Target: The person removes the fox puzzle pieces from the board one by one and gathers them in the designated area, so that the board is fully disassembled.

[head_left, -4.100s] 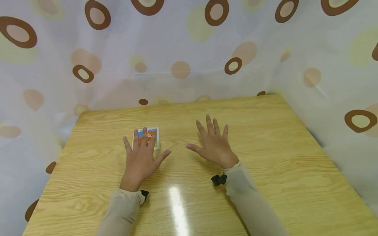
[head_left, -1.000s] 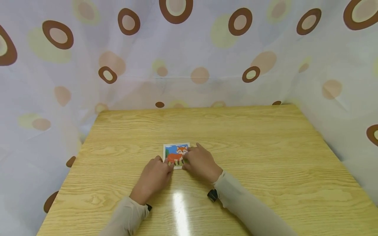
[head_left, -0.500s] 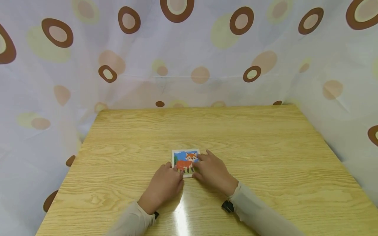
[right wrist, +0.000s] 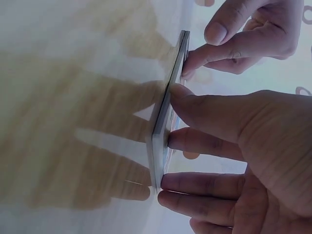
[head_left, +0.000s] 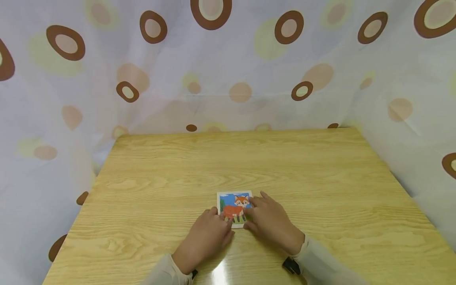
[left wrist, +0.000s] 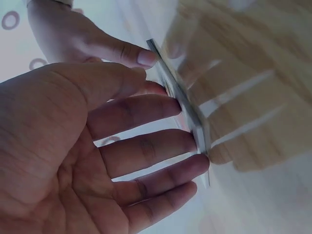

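Note:
A flat square fox picture board (head_left: 231, 201) with a white border lies on the wooden table, a little right of the middle in the head view. My left hand (head_left: 206, 236) touches its lower left part with the fingertips. On the right side, the fingertips of my right hand (head_left: 273, 221) rest on the board, with the thumb at its near edge. The left wrist view shows the board (left wrist: 181, 97) edge-on against fairly straight left fingers. In the right wrist view the board (right wrist: 160, 129) looks layered at its edge, and straight right fingers touch its face.
The wooden table (head_left: 171, 166) has a glossy surface that reflects the hands and a light. A white curtain (head_left: 213, 59) with brown and beige circles hangs behind it and along both sides. A small black wrist camera (head_left: 292, 265) sits at the right sleeve.
Earlier, both hands were spread apart, with the board under the left fingers. Since then both hands have come onto the board, and it has slid right and nearer to me, still flat.

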Action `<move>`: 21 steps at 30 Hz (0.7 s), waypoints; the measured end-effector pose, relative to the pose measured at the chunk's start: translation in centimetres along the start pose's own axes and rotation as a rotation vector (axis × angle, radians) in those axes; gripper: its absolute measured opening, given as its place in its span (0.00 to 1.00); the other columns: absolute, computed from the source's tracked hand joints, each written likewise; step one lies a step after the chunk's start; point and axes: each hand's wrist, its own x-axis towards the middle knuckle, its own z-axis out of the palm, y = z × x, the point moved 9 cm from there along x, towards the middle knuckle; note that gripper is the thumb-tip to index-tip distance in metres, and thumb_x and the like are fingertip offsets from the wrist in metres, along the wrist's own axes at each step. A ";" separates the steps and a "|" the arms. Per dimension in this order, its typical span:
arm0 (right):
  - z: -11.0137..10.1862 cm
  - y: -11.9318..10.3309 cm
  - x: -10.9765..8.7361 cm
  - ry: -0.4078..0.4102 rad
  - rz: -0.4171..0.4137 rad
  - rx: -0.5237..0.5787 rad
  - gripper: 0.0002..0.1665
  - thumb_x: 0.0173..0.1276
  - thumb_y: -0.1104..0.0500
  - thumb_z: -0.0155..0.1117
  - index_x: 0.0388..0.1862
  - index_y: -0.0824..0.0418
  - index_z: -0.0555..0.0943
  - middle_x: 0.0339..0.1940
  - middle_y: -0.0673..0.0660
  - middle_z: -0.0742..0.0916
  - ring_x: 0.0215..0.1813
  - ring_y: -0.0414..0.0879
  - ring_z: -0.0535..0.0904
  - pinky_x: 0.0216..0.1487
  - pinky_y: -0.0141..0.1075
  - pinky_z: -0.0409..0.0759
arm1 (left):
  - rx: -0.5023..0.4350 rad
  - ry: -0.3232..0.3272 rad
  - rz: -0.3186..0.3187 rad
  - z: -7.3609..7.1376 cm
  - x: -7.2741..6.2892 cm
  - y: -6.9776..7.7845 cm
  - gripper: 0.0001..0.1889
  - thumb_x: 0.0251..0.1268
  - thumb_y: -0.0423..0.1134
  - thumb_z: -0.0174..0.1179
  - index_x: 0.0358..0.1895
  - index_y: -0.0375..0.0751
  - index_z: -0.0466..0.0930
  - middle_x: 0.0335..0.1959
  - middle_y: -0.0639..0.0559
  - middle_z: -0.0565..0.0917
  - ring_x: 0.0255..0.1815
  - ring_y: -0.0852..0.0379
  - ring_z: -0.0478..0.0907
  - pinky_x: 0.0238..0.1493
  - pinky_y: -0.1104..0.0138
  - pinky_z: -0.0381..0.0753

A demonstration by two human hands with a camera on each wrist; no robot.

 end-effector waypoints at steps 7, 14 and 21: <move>-0.6 0.1 -2.1 0.002 -0.012 -0.020 0.18 0.60 0.46 0.79 0.44 0.55 0.91 0.56 0.64 0.87 0.60 0.58 0.83 0.71 0.55 0.69 | -0.090 0.039 0.055 -0.6 0.1 0.9 0.15 0.68 0.55 0.67 0.29 0.50 0.86 0.23 0.57 0.84 0.27 0.57 0.77 0.30 0.65 0.72; -0.7 0.3 -2.3 0.017 -0.010 -0.004 0.18 0.58 0.46 0.80 0.42 0.56 0.91 0.56 0.65 0.87 0.60 0.59 0.83 0.72 0.55 0.68 | -0.164 0.122 0.025 -1.3 0.8 -0.6 0.11 0.63 0.52 0.73 0.33 0.49 0.89 0.32 0.58 0.89 0.33 0.57 0.79 0.34 0.64 0.76; -0.5 0.4 -2.5 -0.007 0.001 -0.008 0.17 0.58 0.46 0.81 0.40 0.55 0.91 0.57 0.64 0.87 0.60 0.58 0.84 0.71 0.56 0.69 | -0.162 -0.020 -0.120 1.1 1.2 -3.9 0.34 0.62 0.64 0.69 0.64 0.44 0.84 0.66 0.44 0.81 0.65 0.44 0.77 0.62 0.49 0.76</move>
